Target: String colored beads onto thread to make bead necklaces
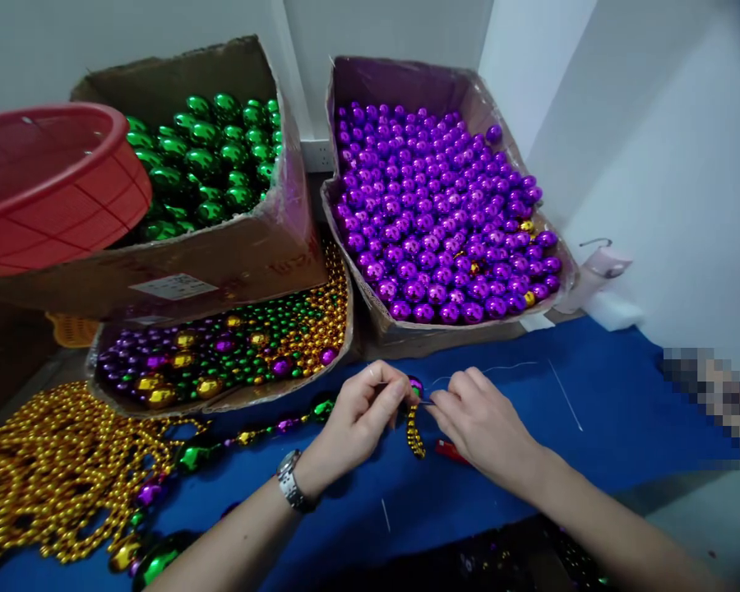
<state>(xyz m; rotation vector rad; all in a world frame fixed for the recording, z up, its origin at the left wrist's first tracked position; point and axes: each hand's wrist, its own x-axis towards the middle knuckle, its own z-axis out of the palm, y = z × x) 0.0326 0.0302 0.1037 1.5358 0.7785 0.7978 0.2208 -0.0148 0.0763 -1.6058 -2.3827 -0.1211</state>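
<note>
Bare forearms (pixel 247 522) overhang the blue surface's (pixel 598 395) front edge; midway back, a short gold-beaded strand (pixel 413 434) is pinched by the left hand (pixel 365 413), a thin thread-like piece (pixel 426 403) by the right hand (pixel 486 421), apparently for steadiness.

Red basket (pixel 67 215) at left; white socket (pixel 316 154) near wall (pixel 395 25).

— What's behind the desk (pixel 622 403)?
— My feed shows a left carton (pixel 240 267) and right carton (pixel 400 78), both holding balls (pixel 432 222).
— Nearer?
— Bead box (pixel 240 400) before the left carton, chains (pixel 55 469) front-left of it; strand (pixel 415 436) before the right.
</note>
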